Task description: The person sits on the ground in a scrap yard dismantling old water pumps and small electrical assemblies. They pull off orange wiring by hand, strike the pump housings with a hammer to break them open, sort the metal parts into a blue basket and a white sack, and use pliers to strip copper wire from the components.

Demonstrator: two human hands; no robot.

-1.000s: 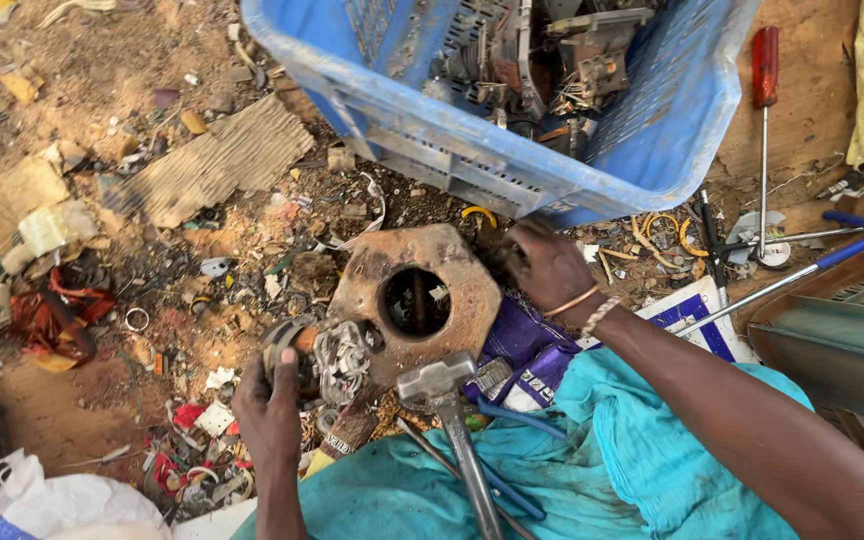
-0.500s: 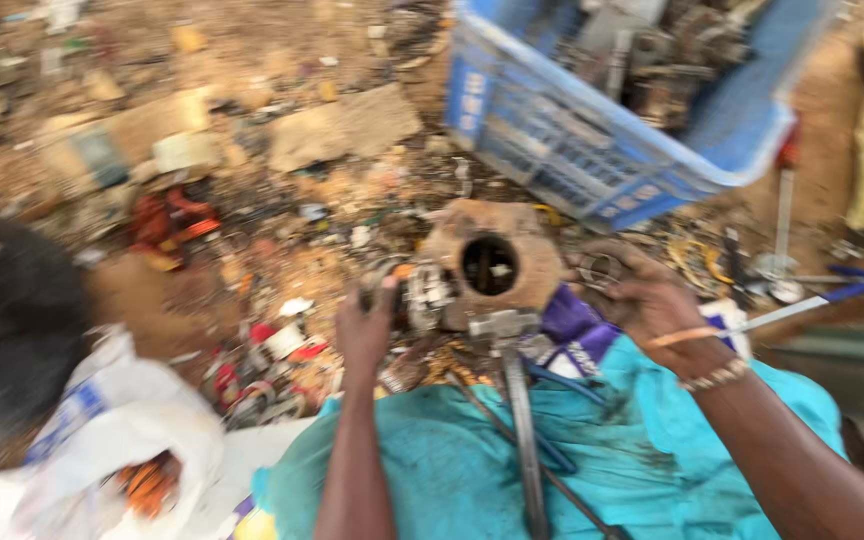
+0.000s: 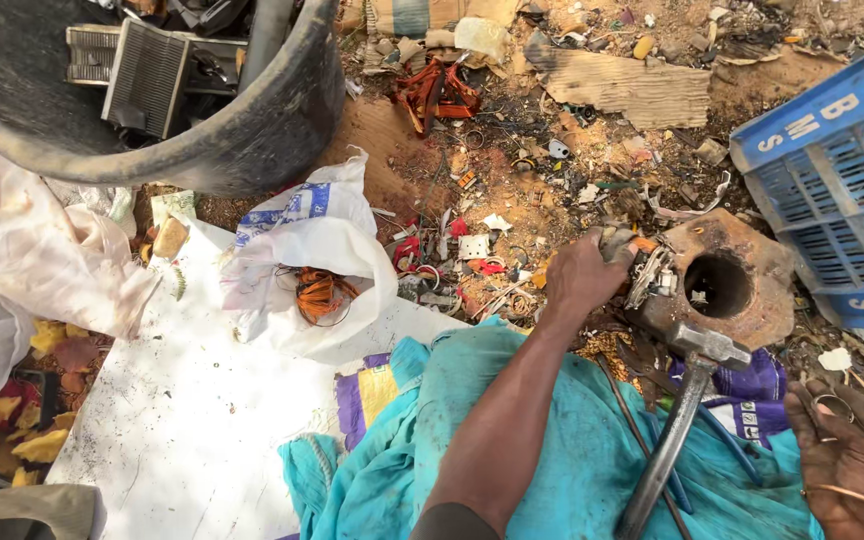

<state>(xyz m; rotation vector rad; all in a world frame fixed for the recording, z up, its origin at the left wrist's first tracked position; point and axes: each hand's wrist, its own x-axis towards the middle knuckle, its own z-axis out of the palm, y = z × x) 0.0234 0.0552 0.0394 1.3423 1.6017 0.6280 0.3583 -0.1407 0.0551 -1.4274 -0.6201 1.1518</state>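
Two hands worked: the left hand [image 3: 580, 280] clenched wires [image 3: 652, 275] beside the rusty block [image 3: 727, 285]; the right hand [image 3: 847, 455] lay released.

Ahead at your left sits a large black tub [image 3: 252, 130] holding finned metal parts [image 3: 147, 75]. Beside it, a white plastic bag [image 3: 312, 240] shows orange copper wire [image 3: 320, 293]. A blue crate [image 3: 842, 190] stands at right, flattened cardboard [image 3: 632, 90] beyond.
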